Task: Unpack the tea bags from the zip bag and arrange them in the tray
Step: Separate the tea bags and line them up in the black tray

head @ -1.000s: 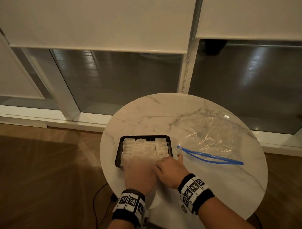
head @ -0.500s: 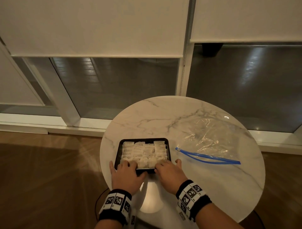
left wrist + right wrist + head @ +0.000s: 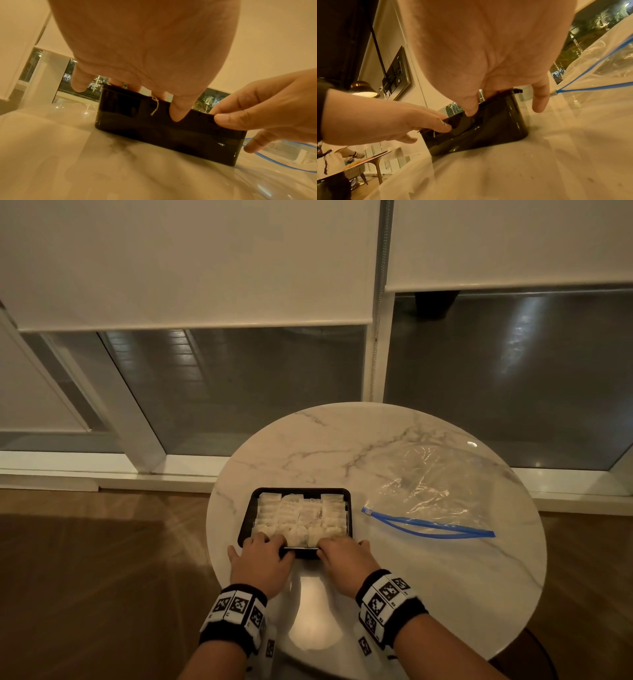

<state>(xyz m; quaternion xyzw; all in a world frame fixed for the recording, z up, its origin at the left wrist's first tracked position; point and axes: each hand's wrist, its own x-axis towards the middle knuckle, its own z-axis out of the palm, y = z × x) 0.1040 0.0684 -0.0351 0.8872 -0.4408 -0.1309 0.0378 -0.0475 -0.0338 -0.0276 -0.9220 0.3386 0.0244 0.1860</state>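
Observation:
A black tray (image 3: pixel 301 490) filled with rows of white tea bags (image 3: pixel 298 515) sits on the left part of the round marble table (image 3: pixel 428 577). My left hand (image 3: pixel 270 544) grips the tray's near wall at its left end, fingers hooked over the rim and thumb (image 3: pixel 178 112) on the glossy front wall (image 3: pixel 154 129). At the right end my right hand (image 3: pixel 337 547) grips the same wall the same way, thumb (image 3: pixel 471 108) on the front of the tray (image 3: pixel 488 132). A tea-bag string (image 3: pixel 155 105) hangs over the rim. The clear zip bag (image 3: pixel 431 491) with a blue zipper lies flat to the right.
The table's edge runs close to the tray on the left and near sides. Windows with half-lowered blinds stand behind the table. Wooden floor lies to the left. In the right wrist view another person (image 3: pixel 327 162) stands at a distant table.
A second ago both hands lay flat on the tea bags. They have drawn back to the tray's near edge and taken hold of it. The tray stays in place.

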